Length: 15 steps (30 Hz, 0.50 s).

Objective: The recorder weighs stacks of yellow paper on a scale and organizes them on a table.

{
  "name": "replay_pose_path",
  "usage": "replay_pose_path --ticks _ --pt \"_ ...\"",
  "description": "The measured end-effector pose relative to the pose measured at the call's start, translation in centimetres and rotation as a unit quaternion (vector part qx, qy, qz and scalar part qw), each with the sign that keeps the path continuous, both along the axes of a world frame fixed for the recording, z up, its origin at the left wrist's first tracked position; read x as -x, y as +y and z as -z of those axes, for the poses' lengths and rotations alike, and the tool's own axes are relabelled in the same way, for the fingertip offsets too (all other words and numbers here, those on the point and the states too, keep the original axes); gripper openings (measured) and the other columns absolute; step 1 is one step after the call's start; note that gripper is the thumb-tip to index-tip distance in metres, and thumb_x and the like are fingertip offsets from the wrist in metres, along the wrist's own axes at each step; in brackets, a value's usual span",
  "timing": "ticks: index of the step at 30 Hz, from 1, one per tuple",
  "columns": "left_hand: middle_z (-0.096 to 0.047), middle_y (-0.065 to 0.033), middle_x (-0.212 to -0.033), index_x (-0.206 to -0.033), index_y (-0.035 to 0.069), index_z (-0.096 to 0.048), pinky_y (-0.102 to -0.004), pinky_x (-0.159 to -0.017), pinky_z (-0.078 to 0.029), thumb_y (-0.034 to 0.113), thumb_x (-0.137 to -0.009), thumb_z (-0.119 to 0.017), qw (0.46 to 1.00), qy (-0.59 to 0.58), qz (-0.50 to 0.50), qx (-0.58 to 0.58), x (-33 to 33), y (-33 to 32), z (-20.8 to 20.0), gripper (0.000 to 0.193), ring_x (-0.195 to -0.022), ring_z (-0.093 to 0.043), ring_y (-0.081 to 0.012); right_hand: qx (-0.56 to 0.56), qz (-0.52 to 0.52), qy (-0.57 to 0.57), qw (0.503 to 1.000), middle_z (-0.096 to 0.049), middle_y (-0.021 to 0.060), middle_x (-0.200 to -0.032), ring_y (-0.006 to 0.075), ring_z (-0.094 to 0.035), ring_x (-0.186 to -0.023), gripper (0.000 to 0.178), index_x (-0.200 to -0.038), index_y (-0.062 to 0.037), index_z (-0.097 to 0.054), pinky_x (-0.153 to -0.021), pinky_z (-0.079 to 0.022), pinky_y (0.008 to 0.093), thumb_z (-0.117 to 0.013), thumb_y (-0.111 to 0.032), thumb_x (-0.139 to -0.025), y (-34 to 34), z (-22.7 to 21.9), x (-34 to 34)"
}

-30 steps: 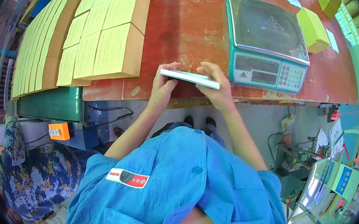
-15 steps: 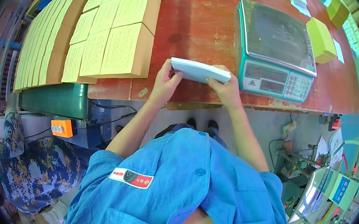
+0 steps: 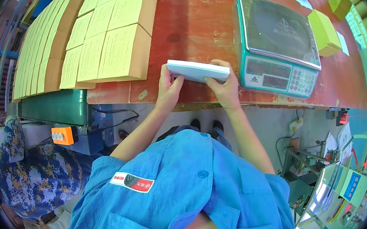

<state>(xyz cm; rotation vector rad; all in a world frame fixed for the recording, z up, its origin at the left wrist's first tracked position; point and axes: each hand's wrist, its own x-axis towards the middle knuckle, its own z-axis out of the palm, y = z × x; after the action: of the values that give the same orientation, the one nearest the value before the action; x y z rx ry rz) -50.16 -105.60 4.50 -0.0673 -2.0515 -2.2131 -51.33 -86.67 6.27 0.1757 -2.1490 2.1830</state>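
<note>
A thin stack of white paper sheets [image 3: 193, 71] is held level between my two hands, just over the front edge of the red table [image 3: 193, 25]. My left hand [image 3: 169, 85] grips its left end, thumb on the near side. Round the right end, my right hand [image 3: 224, 86] is closed, its thumb pressed to the near face and its fingers behind. Close by on the right stands a weighing scale [image 3: 280, 44] with a green body and a bare metal pan. Left of my hands, yellow paper stacks [image 3: 120, 53] stand in tight rows.
Beyond the scale sits a yellow-green block of paper [image 3: 324, 33]. Under the table's left end are a dark green box [image 3: 57, 105] and an orange socket block [image 3: 62, 135]. A person in a camouflage top [image 3: 41, 170] is low at the left. Machinery [image 3: 351, 188] fills the right.
The white sheets have tilted, so their top edge shows more squarely. Both hands keep their hold. The view has shifted slightly; the person at the left has moved a little.
</note>
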Motion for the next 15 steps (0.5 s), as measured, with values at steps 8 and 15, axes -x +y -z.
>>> replay_pose_path --ticks 8,15 --pt "-0.055 -0.0094 -0.128 -0.124 0.003 -0.048 -0.0321 -0.103 -0.040 -0.005 -0.095 -0.049 0.999 0.012 0.010 0.035 -0.4 0.0 -0.6 0.030 -0.115 -0.052 -0.0158 -0.100 0.031 0.117 0.988 -0.043 0.0167 -0.144 0.0276 -0.037 -0.138 0.080 -0.145 -0.0086 -0.039 -0.112 -0.032 0.0419 -0.076 -0.006 -0.073 1.1 -5.0 -1.3" --pt "-0.054 -0.0099 -0.123 -0.124 0.003 -0.046 -0.0326 -0.101 -0.041 -0.007 -0.093 -0.049 0.999 0.031 0.025 -0.037 -0.5 0.3 0.3 0.032 -0.115 -0.052 -0.0168 -0.599 -0.029 0.302 0.741 -0.064 0.0159 -0.115 0.0333 -0.058 -0.116 0.049 -0.127 -0.0011 -0.053 -0.102 -0.041 0.0504 -0.061 -0.026 -0.086 -1.8 -6.9 -0.5"
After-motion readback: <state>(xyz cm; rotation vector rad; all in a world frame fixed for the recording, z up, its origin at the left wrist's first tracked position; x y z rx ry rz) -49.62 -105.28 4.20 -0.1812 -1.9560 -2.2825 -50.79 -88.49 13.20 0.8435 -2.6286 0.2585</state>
